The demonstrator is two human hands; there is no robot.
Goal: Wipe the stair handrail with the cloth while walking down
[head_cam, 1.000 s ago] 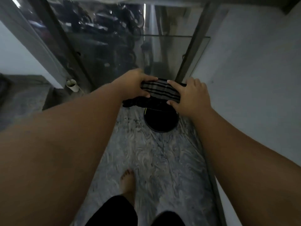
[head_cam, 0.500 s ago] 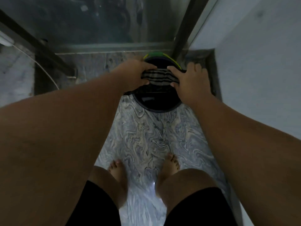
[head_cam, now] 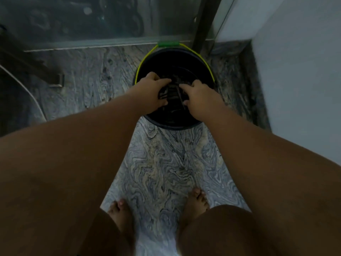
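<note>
A dark striped cloth (head_cam: 172,93) is bunched between both my hands, over the mouth of a black bucket (head_cam: 160,122). My left hand (head_cam: 153,93) grips the cloth's left side. On its right side sits my right hand (head_cam: 200,99), fingers closed on the fabric. The bucket has a yellow wire handle with a green grip (head_cam: 168,43) lying against its far rim. No stair handrail is recognisable in view.
I stand barefoot on a swirled grey marble floor (head_cam: 162,163). A glass panel with a metal bottom rail (head_cam: 92,43) runs behind the bucket. A dark post (head_cam: 204,21) stands at its right end. A white wall (head_cam: 299,61) closes the right side.
Both hands have lowered with the cloth from in front of me down over the bucket's mouth. The cloth went from stretched flat to bunched. My view tilted further down.
</note>
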